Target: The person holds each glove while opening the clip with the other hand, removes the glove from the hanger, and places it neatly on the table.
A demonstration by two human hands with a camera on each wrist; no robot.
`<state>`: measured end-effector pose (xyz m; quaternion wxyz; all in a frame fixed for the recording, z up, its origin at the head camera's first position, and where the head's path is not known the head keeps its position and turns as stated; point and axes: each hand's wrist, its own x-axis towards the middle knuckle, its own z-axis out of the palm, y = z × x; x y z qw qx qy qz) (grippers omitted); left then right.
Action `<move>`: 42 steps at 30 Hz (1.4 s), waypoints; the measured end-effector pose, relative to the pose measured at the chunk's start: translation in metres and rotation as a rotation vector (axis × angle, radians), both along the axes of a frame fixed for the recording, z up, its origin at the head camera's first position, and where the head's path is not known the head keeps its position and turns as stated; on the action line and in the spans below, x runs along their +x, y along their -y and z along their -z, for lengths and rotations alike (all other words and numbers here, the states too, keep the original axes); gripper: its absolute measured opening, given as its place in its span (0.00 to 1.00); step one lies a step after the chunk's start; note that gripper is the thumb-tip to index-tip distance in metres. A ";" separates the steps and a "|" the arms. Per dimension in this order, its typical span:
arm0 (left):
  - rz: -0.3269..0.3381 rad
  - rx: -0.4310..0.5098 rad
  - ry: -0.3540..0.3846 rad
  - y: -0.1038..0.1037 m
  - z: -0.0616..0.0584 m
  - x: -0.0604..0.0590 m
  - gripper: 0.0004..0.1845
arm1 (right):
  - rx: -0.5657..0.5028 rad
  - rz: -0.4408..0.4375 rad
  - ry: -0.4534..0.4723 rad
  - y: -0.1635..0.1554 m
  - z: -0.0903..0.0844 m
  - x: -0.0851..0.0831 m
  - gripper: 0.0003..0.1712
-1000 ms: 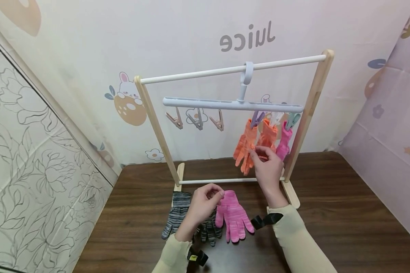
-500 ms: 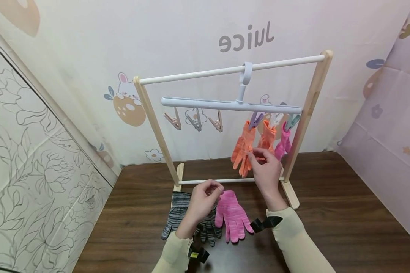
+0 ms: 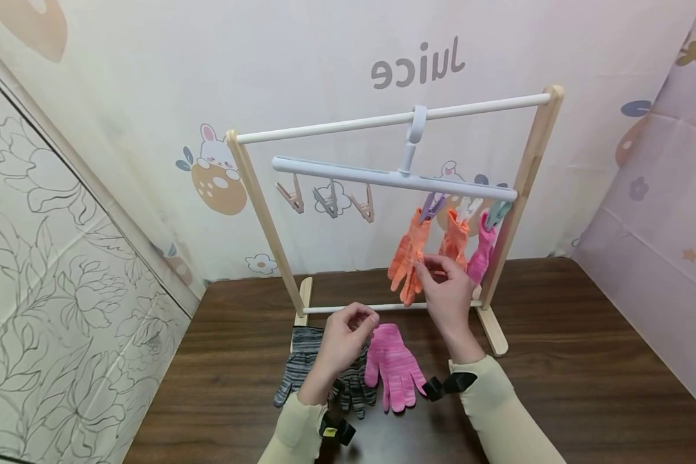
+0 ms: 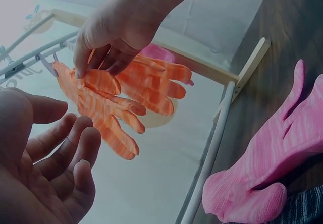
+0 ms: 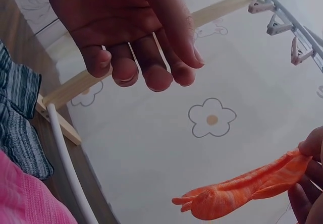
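**Gloves on the pegs, more waiting**

Now the right hand (image 3: pixel 448 293) pinches the left orange glove (image 3: pixel 405 256), pegged beneath the hanger's (image 3: pixel 394 178) right end. The left hand (image 3: pixel 343 341), loosely curled and empty, hovers over the pink glove (image 3: pixel 393 365) at the table's (image 3: pixel 557 361) near edge, seemingly next to lift.

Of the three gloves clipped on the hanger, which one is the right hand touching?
The leftmost orange glove. The right hand pinches its lower part, while the middle orange glove and the pink glove beside the post hang free.
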<state>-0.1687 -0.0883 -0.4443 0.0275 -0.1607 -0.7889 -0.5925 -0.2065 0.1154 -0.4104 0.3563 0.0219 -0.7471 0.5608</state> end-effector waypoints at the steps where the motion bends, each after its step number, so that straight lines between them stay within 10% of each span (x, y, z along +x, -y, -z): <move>1: -0.004 -0.006 0.001 0.000 -0.001 0.000 0.07 | -0.001 0.002 -0.004 0.000 0.000 0.000 0.11; 17: -0.042 0.076 -0.118 -0.003 -0.016 -0.007 0.07 | -0.012 -0.013 -0.036 0.002 0.003 0.007 0.11; 42: -0.072 0.109 -0.370 -0.060 -0.081 -0.039 0.09 | 0.015 0.039 -0.038 -0.004 0.001 0.014 0.10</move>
